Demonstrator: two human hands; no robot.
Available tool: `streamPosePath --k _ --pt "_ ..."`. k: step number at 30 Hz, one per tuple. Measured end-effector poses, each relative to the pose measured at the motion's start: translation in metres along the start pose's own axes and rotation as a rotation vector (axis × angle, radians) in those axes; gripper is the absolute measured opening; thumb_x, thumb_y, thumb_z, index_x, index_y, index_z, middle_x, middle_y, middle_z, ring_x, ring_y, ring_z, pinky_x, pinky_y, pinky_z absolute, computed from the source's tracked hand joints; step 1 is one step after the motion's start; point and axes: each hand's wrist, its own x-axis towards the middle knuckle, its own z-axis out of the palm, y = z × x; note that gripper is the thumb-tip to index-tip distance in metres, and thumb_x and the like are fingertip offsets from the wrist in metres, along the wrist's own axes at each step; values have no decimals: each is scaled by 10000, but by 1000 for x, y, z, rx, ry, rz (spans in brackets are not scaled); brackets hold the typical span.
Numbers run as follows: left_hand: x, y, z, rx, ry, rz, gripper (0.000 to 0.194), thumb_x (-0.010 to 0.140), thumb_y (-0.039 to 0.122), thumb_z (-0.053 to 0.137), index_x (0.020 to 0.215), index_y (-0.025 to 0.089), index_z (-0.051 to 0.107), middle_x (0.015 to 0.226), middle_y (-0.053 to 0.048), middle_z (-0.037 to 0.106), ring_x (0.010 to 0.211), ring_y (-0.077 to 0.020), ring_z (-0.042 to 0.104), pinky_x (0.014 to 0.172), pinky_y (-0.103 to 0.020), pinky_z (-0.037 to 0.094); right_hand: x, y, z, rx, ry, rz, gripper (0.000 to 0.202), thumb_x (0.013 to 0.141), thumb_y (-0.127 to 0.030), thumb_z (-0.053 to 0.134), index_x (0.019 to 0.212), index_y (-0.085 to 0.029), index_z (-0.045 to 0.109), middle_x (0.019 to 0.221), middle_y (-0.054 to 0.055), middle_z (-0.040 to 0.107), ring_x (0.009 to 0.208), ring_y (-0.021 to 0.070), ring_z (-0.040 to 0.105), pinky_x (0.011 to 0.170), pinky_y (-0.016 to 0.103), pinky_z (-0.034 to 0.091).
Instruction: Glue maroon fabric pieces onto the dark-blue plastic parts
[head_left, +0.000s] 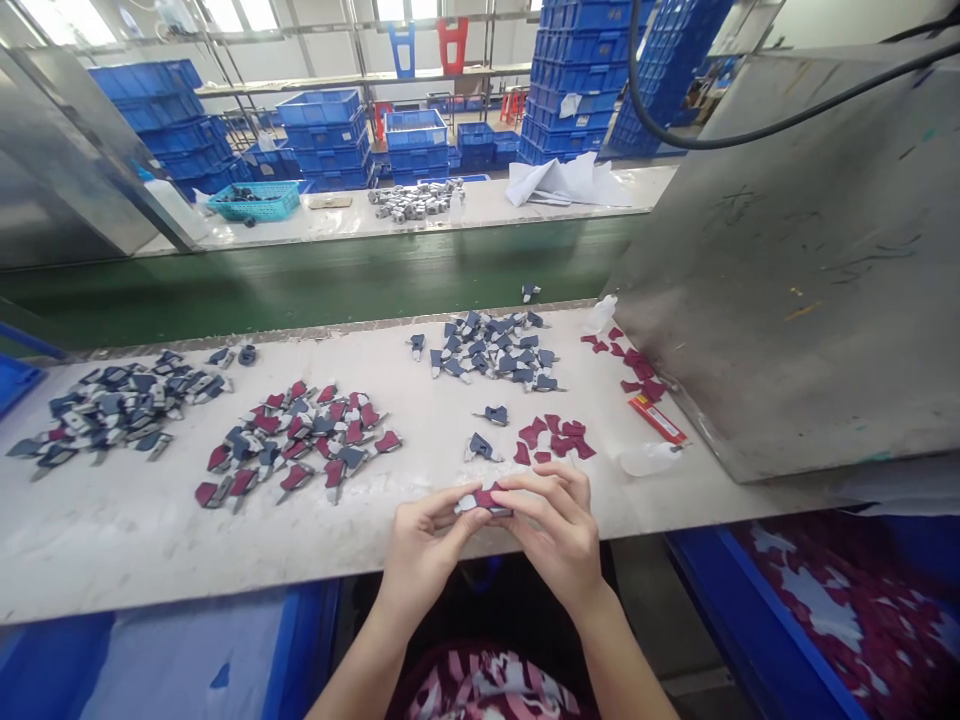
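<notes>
Between my two hands is a small grey-and-white part with a maroon patch (486,497) on its upper face. My left hand (429,538) pinches its left end with thumb and fingers. The fingers of my right hand (553,515) press on the maroon patch from the right and partly cover it. Just beyond my hands lie a heap of loose maroon pieces (555,438) and two dark blue-and-grey parts, one (482,448) nearer and one (495,413) farther. Left of my hands spreads a pile of similar parts with maroon patches (296,435).
More blue-grey parts (491,350) are piled at the back and others (120,405) at far left. At right lie a red-and-white box (658,418), a clear bottle (651,458) and a metal panel (810,260). Blue bins, including one (750,640) with maroon scraps, flank the table (360,550).
</notes>
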Motion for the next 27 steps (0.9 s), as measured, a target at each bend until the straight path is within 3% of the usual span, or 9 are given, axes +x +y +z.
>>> streamPosePath --k 5,9,15,18,20,22,24,26,27 --pt "-1 1 1 -50 1 -23 301 699 381 854 914 175 809 834 -69 815 772 -283 791 766 -346 666 0 3 1 3 -83 -48 357 889 -17 576 1017 -319 717 925 17 716 1027 219 533 851 355 512" --pt "-2 2 3 -96 -17 -45 309 685 396 866 891 173 810 773 -59 810 752 -274 791 747 -333 666 -2 4 5 9 -70 -99 364 892 -7 547 1006 -312 710 943 25 678 946 191 571 811 334 523" --pt "1 4 0 -72 -15 -33 334 694 417 855 892 154 802 785 -79 811 716 -267 786 732 -332 657 -6 4 15 95 47 -12 336 901 -125 650 1159 -339 641 972 36 662 863 190 597 631 299 505" --pt "4 1 -5 9 18 -7 326 703 399 840 923 161 802 840 -90 815 784 -279 786 764 -336 647 -6 5 15 66 91 71 513 885 -275 715 1352 -288 506 1052 78 667 911 227 604 647 334 520" --pt "7 -2 -10 134 75 49 290 726 382 812 934 180 807 889 -90 815 842 -282 778 790 -337 634 -8 11 10 -32 121 68 562 862 -308 744 1366 -263 498 1094 98 657 960 248 611 700 364 534" --pt "10 -4 -20 303 143 121 244 755 374 775 924 202 812 917 -84 814 895 -287 766 811 -349 620 -13 21 0 -181 224 11 543 816 -255 793 1305 -250 557 1046 81 660 940 242 628 744 372 537" --pt "14 -4 -37 467 227 196 223 775 378 744 922 225 811 955 -75 811 955 -297 750 839 -373 604 -22 36 -13 -366 424 -66 563 708 -178 875 1213 -227 632 926 43 658 826 210 631 726 348 526" --pt "19 0 -63 609 345 267 228 797 391 715 950 245 800 974 -58 809 980 -293 739 935 -424 564 -31 53 -27 -530 654 -111 546 585 -123 936 1078 -200 712 852 34 635 779 208 619 674 330 496" --pt "21 2 -79 681 417 303 231 808 399 704 965 254 793 975 -48 808 978 -286 737 1012 -462 515 -35 61 -33 -584 698 -111 491 568 -110 938 1010 -190 741 920 68 638 819 233 633 621 315 476"
